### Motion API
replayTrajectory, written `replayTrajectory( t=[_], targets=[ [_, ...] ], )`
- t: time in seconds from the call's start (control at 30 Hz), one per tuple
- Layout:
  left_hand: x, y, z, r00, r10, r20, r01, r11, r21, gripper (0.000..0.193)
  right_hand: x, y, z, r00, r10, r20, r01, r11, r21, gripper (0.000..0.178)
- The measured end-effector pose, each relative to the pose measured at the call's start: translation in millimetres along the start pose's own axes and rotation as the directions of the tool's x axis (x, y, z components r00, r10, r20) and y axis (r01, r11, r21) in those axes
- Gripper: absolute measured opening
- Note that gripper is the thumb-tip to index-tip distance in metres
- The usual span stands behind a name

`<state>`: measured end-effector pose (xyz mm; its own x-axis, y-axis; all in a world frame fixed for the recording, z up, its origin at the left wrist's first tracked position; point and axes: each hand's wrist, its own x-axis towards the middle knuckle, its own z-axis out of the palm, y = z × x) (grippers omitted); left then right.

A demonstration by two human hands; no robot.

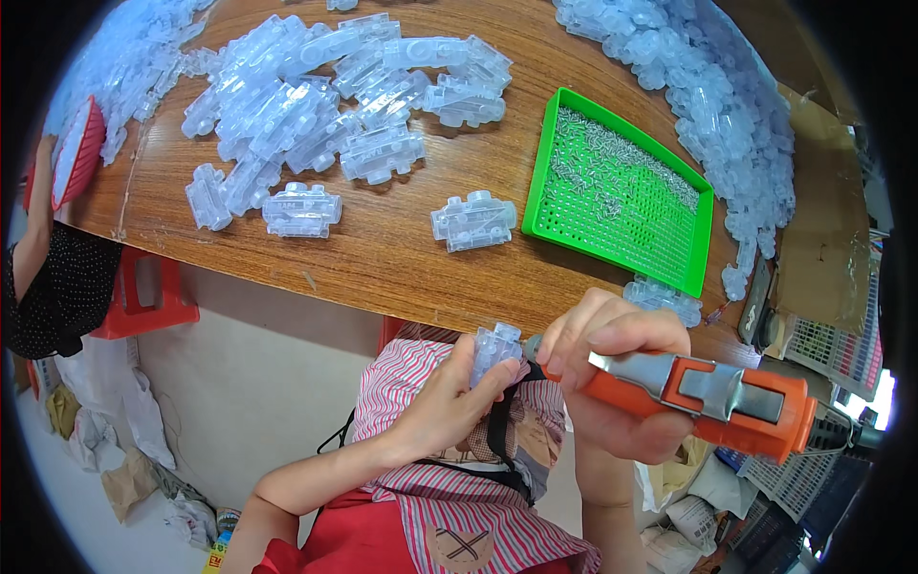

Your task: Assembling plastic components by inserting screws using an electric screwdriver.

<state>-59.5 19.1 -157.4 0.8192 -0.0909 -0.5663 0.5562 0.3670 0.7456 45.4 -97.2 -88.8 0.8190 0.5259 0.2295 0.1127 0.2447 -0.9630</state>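
Between the thumb and fingers of my left hand [445, 397] is a clear plastic housing [497, 349], held just off the table's front edge. My right hand [622, 373] is wrapped round an orange electric screwdriver [732, 402] with a metal lever on its side. The driver's tip points left and meets or nearly meets the housing's right side; my fingers hide the exact contact. Past my right hand, a green perforated tray [622, 258] holds many small silver screws [612, 163]. One clear housing [475, 222] lies alone on the table, left of the tray.
A loose pile of clear housings [287, 115] covers the back left of the wooden table [382, 277]. A bigger heap [736, 143] runs along the right edge. At far left, another person's arm [38, 210] is by a red basket [81, 153], above a red stool [158, 297].
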Motion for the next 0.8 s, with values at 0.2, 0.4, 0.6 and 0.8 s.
replayTrajectory(
  t=[0.2, 0.4, 0.6, 0.8],
  targets=[
    [1.1, -6.3, -0.8, 0.999, 0.047, 0.009, -0.047, 0.999, -0.02, 0.03, -3.5, 6.4, 5.2, 0.989, 0.129, -0.066, -0.131, 0.991, -0.018, 0.069],
    [2.1, -11.1, -2.7, 0.999, 0.052, 0.007, -0.052, 0.998, -0.023, 0.029, -6.3, 17.6, 8.7, 1.0, -0.006, -0.01, 0.006, 0.999, 0.045, 0.066],
    [0.8, -4.9, -3.1, 0.999, 0.053, 0.007, -0.054, 0.994, 0.099, 0.028, -4.8, 20.2, 6.8, 0.996, -0.043, 0.084, 0.035, 0.995, 0.089, 0.059],
    [-1.6, -1.6, -1.9, 1.0, 0.028, -0.001, -0.028, 0.993, 0.113, 0.032, 1.9, 3.4, 4.3, 0.997, 0.067, 0.048, -0.06, 0.99, -0.131, 0.067]
  ],
)
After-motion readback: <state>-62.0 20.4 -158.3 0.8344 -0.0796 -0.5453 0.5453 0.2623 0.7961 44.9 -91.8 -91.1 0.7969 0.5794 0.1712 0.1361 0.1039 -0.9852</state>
